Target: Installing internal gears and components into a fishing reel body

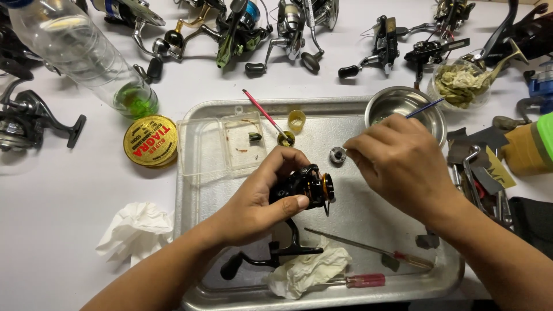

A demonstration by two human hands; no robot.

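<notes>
My left hand (262,198) grips a black fishing reel body with a gold ring (308,187) over a metal tray (190,230); the reel's handle (259,262) points down toward the tray's front. My right hand (397,161) holds a thin blue-handled brush (426,107) and pinches near a small round metal part (337,155) just above the reel. Whether the fingers touch that part is unclear.
On the tray lie a clear plastic box (222,144), a red brush in a small cap (271,122), a steel bowl (391,103), screwdrivers (363,280) and crumpled tissue (308,270). Around it: several reels, a plastic bottle (80,52), a yellow tin (151,141), tissue (135,227), tools at right (484,184).
</notes>
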